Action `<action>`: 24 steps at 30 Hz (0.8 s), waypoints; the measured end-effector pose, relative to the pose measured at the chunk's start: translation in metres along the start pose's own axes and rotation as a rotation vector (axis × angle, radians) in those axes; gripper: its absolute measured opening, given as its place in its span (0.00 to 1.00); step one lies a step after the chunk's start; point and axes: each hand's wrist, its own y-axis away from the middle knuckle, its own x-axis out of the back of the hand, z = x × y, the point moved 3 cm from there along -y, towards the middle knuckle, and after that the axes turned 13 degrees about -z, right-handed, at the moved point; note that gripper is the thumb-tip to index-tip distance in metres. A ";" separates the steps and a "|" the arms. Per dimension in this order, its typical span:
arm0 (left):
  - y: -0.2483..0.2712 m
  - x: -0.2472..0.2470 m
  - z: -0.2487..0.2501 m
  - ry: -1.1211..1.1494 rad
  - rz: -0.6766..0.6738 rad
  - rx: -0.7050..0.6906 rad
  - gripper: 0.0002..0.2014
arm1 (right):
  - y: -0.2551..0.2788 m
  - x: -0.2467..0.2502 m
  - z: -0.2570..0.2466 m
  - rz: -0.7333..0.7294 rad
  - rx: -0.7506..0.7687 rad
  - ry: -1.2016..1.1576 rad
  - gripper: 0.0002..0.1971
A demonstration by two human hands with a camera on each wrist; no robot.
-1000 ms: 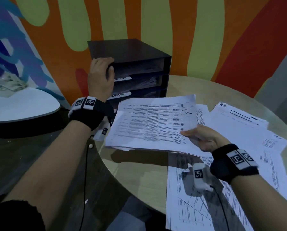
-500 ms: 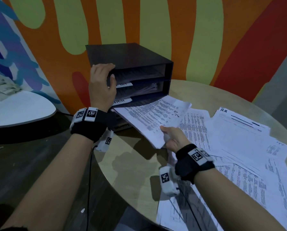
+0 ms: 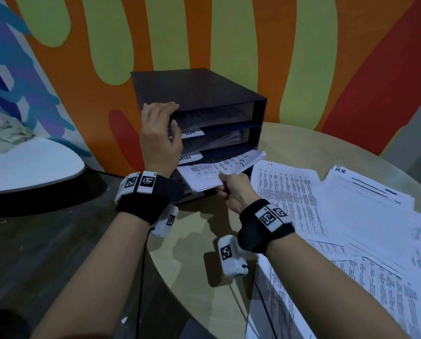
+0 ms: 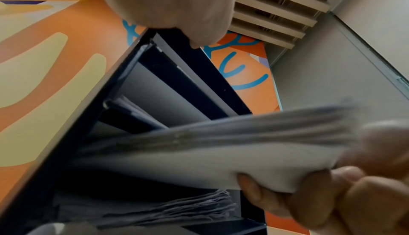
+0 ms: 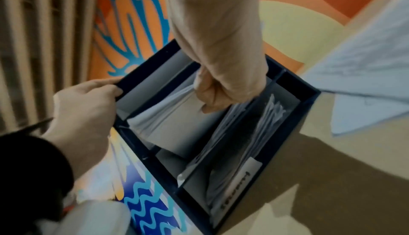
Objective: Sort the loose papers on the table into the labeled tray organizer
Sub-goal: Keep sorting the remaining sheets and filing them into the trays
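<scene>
The fingers (image 4: 254, 186) of the right hand (image 3: 234, 189) are curled tightly round the near edge of a sheaf of papers (image 3: 219, 170), thumb on top, so that the bundle is pinched and slightly bowed. The far end of the sheaf is already entered into a lower slot of the dark tray organizer (image 3: 204, 94), just under the shelf whose label ends in "MIN"; the near part is outside the front opening. The left hand (image 3: 159, 135) is clasped over the organizer's top front corner, its fingers bent over the edge, and the box is judged to be steadied by it.

The step in hand is taken to be the filing of this sheaf. Papers are seen in the slots above and below as well. The next move is judged to call for a straight push inward, the sheaf kept level so that its leading corners are not caught, and then a release. Many loose papers (image 3: 363, 216), one headed "H.R", lie spread on the counter (image 3: 204, 241) to the right, so much sorting remains.
</scene>
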 end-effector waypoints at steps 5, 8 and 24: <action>0.000 0.000 -0.002 -0.003 -0.009 -0.008 0.15 | -0.006 -0.022 -0.001 -0.017 -0.057 0.019 0.15; 0.001 -0.001 -0.002 0.001 -0.005 -0.013 0.15 | -0.009 -0.035 -0.013 -0.057 -0.016 0.009 0.18; 0.000 -0.001 -0.001 0.004 -0.007 -0.017 0.16 | -0.046 -0.040 -0.013 -0.026 -0.134 -0.174 0.23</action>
